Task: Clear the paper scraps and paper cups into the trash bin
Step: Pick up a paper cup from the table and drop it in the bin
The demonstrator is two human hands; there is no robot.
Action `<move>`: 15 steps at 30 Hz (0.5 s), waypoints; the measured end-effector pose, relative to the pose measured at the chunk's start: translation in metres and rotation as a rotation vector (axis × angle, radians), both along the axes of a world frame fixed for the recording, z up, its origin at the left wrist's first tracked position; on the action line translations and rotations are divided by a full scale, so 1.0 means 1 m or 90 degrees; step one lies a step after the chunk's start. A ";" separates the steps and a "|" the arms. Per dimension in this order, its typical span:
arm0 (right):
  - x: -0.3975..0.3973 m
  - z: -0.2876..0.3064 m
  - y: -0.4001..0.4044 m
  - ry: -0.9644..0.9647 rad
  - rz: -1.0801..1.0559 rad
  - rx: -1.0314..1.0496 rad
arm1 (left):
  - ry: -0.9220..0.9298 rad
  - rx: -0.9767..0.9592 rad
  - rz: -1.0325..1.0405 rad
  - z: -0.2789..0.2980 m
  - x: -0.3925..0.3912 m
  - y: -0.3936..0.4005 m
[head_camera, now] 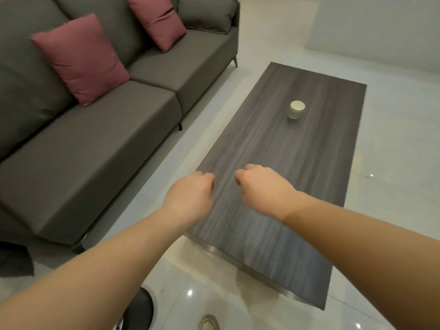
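Note:
One white paper cup (297,109) stands upright on the far half of a dark wood-grain coffee table (316,186). My left hand (190,194) hovers over the table's near left edge, fingers curled into a loose fist with nothing visible in it. My right hand (259,186) is close beside it over the near part of the table, also curled shut, and I see nothing held. Both hands are well short of the cup. No paper scraps or trash bin show in this view.
A grey sofa (95,144) with two pink cushions (81,58) runs along the left, with a strip of pale tiled floor (190,129) between it and the table. A dark round object (142,308) and a shoe tip (209,322) sit at the bottom edge. A white wall (381,27) stands at the far right.

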State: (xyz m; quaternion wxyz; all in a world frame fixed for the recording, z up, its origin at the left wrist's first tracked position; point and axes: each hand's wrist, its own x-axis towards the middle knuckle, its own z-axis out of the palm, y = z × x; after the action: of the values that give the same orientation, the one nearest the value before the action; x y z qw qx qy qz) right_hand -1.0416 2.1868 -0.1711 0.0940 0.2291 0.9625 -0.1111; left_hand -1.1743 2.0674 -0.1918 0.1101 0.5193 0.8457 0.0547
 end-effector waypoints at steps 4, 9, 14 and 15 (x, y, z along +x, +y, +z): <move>0.024 0.000 0.010 -0.007 -0.044 -0.011 | -0.011 -0.009 -0.046 -0.003 0.019 0.016; 0.054 -0.003 0.016 -0.010 -0.101 -0.023 | -0.020 -0.026 -0.101 -0.006 0.041 0.038; 0.083 0.000 0.030 -0.024 -0.155 -0.028 | -0.021 -0.033 -0.144 -0.005 0.062 0.057; 0.088 0.001 0.032 -0.025 -0.163 -0.028 | -0.018 -0.033 -0.149 -0.004 0.066 0.060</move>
State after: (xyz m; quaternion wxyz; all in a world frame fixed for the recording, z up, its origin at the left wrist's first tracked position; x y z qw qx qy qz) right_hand -0.9537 2.2186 -0.1696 0.1030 0.3500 0.9207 -0.1384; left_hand -1.1080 2.1279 -0.1956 0.1412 0.6108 0.7786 0.0266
